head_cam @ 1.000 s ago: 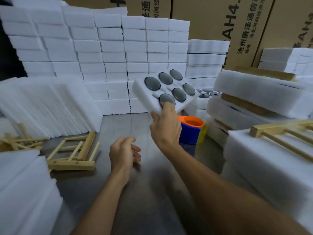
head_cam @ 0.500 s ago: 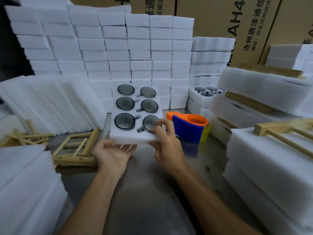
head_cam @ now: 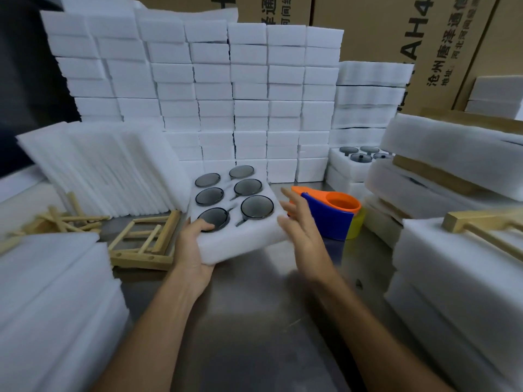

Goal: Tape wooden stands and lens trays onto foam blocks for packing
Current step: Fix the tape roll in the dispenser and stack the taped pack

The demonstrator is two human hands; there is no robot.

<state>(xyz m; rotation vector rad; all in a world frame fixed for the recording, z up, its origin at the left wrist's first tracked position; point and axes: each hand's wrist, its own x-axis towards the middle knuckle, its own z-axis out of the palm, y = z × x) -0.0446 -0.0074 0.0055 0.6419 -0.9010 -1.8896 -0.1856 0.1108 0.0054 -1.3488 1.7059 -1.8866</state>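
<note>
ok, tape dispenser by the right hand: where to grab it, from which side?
Judging by shape: wrap the blue body of the tape dispenser from its near left side, beside the right hand. The orange handle juts toward it, and foam stacks crowd the right.

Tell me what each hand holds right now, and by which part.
Left hand grips the lens tray at its near left corner, thumb on top. Right hand, fingers spread beside the tray's right edge, holds nothing.

The cardboard box (head_cam: 396, 52) reads "AH4" and "沧州唐泽通信".

Steel table (head_cam: 254, 321), wooden stand (head_cam: 144, 241), tape dispenser (head_cam: 331, 215)
</note>
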